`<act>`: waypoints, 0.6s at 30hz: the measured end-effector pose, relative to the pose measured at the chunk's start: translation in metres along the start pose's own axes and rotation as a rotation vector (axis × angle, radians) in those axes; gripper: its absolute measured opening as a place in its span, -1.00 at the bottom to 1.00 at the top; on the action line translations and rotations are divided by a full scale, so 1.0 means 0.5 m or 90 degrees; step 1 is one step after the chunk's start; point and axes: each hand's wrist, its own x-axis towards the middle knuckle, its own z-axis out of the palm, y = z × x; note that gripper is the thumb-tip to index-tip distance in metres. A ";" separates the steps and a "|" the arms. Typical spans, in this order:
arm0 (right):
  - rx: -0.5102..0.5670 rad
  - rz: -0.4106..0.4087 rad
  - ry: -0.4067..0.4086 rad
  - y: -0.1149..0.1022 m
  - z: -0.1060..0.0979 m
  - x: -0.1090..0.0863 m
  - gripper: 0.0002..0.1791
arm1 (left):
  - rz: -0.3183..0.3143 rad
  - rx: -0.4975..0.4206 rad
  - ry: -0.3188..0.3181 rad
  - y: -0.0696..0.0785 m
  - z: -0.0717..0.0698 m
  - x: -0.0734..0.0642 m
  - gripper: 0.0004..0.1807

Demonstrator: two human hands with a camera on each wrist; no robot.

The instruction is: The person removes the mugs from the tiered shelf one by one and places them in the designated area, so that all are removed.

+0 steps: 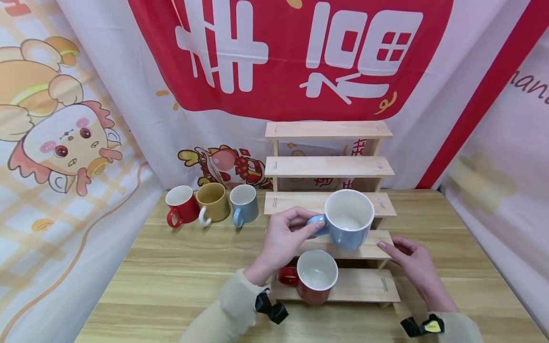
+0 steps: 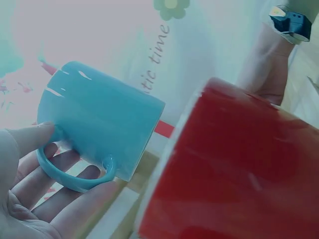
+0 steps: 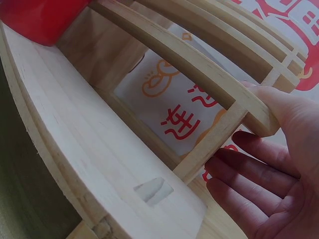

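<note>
My left hand (image 1: 280,238) holds a light blue mug (image 1: 348,237) by its handle, thumb and fingers around it, over the second step from the bottom of a wooden stepped shelf (image 1: 364,286). The mug is upright, white inside. My right hand (image 1: 415,267) grips the right end of that same step, its thumb (image 1: 386,247) on top; in the right wrist view its fingers (image 3: 249,174) lie beside the support post. On the lowest step stands a red mug (image 1: 315,293), white inside, handle to the left. It fills much of the left wrist view.
At the back left of the wooden table (image 1: 171,271) stand a red mug (image 1: 188,209), a mustard-yellow mug (image 1: 218,205) with a white handle and a light blue mug (image 1: 246,207). A printed curtain (image 1: 150,119) hangs behind and at the sides.
</note>
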 end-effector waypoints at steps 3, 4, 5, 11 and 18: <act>0.008 -0.001 0.001 0.005 0.000 0.001 -0.20 | 0.021 -0.003 0.002 0.010 -0.011 -0.007 -0.84; 0.007 -0.002 0.001 0.005 0.000 0.002 -0.20 | 0.029 0.001 0.004 0.013 -0.016 -0.010 -0.84; 0.008 -0.003 0.001 0.006 0.000 0.002 -0.21 | 0.037 0.005 0.006 0.016 -0.021 -0.013 -0.84; 0.011 -0.011 0.003 0.003 0.001 -0.001 -0.23 | 0.053 0.025 0.050 0.030 -0.055 -0.030 -0.84; 0.019 -0.014 0.001 -0.001 0.002 -0.004 -0.22 | 0.071 0.041 0.106 0.051 -0.108 -0.048 -0.85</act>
